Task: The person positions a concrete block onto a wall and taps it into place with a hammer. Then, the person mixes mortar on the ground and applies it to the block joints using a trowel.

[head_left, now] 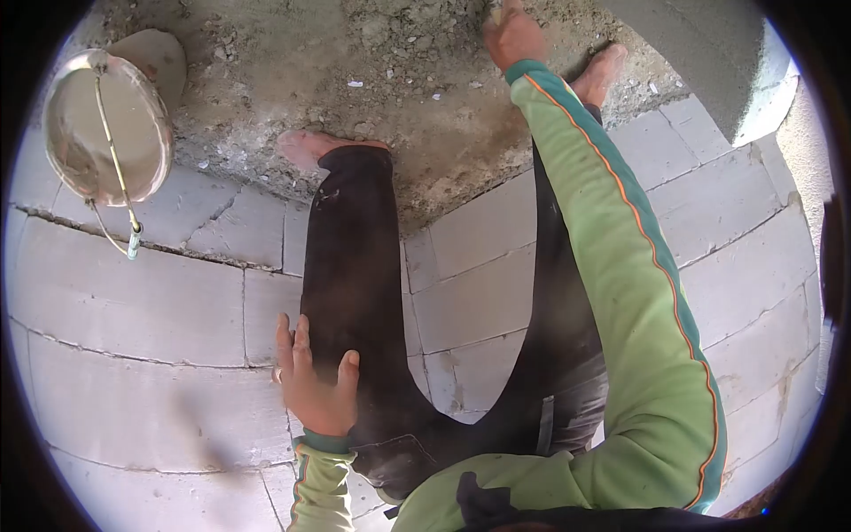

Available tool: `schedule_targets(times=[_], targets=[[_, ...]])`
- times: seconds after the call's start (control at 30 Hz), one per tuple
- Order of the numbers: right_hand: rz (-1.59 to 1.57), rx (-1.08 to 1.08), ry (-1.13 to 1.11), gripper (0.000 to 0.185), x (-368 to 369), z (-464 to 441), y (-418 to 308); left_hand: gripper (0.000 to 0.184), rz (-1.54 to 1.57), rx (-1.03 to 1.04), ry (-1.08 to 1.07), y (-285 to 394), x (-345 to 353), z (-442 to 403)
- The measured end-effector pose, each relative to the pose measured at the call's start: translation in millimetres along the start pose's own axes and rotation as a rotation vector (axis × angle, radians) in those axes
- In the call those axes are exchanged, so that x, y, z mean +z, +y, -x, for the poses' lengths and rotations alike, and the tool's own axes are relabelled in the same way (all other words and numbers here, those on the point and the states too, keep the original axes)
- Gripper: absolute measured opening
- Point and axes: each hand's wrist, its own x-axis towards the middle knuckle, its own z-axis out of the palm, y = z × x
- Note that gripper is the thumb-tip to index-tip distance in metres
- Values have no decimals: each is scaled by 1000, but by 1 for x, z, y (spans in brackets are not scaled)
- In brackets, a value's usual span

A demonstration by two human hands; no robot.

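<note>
My left hand (317, 395) lies by my left thigh, its fingers stretched out and apart, with nothing in them. My right hand (517, 41) reaches far forward to the top edge of the view, over the rough, crumbly ground (399, 80). Its fingers are closed, and a small pale bit shows at their tips; what they hold is cut off by the frame. Both arms wear light green sleeves (612, 257) with a dark green band and orange piping.
A round bucket (165, 133) of greyish liquid, with a thin handle, stands at the upper left. Pale block courses (133, 301) run below me and to both sides. A grey plastered surface (709, 53) juts in at upper right. My bare feet (312, 148) touch the rough ground.
</note>
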Motion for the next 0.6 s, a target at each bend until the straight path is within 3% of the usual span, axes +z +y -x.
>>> schedule_targets(times=[0.17, 0.27, 0.37, 0.47, 0.6], targets=[[21, -97, -258, 42, -4, 71, -10, 75, -15, 23, 56, -2, 5, 7], [-28, -135, -253, 36, -16, 108, 6, 75, -10, 32, 50, -1, 7, 7], [-761, 129, 28, 21, 42, 106, 60, 75, 21, 3, 37, 1, 9, 6], [-1305, 600, -189, 9, 58, 93, 35, 74, 108, -36, 27, -7, 13, 10], [-1118, 352, -373, 18, 95, 128, -30, 74, 113, -22, 30, -15, 17, 10]])
